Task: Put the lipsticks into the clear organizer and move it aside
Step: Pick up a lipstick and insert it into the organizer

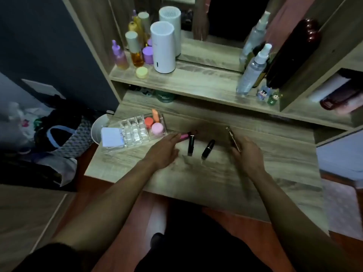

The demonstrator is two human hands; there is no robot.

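Note:
A clear organizer (pixel 135 132) with small square cells sits at the left of the wooden desk, holding an orange jar, a pink jar and an orange sponge. Just right of it lies a pink lipstick (pixel 184 136), and my left hand (pixel 164 152) reaches toward it, fingertips touching its near end. Two black lipsticks rest on the desk between my hands: one (pixel 191 144) upright in the view, the other (pixel 208 149) tilted. My right hand (pixel 248 154) grips a thin gold-edged phone (pixel 233 138) held on edge.
A white pad (pixel 112 137) lies against the organizer's left end. The shelf above carries a white cylinder device (pixel 163 48), purple and amber bottles, spray bottles (pixel 253 69) and small figurines. A mirror stands behind. Bags and a white bin (pixel 98 128) sit on the floor left.

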